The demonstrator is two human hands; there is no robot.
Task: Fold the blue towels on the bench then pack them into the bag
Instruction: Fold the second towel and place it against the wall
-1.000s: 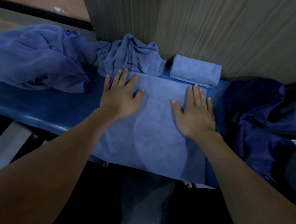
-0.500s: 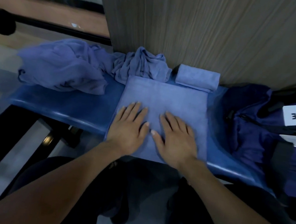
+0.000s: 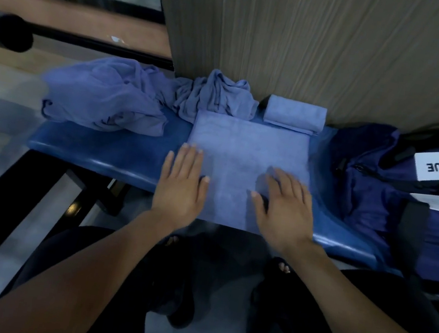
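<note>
A light blue towel point(image 3: 246, 153) lies flat in a rectangle on the blue bench point(image 3: 101, 151). My left hand point(image 3: 181, 186) presses flat on the towel's near left edge, fingers straight. Over the towel's near right part my right hand point(image 3: 283, 207) lies with fingers spread. A small folded towel point(image 3: 294, 114) sits at the back against the wall. Two crumpled blue towels point(image 3: 103, 100) point(image 3: 217, 94) lie to the left and behind. The dark blue bag point(image 3: 380, 190) with a white label stands on the bench at the right.
A wood-grain wall panel point(image 3: 316, 44) rises right behind the bench. Black bars and gym equipment point(image 3: 5, 31) are at the upper left. My dark-clothed legs and feet are below the bench's front edge, above a pale floor.
Both hands slid from the towel's far part back to its near part, came close together, then spread apart to the left and right sides. The view shifted back and left.
</note>
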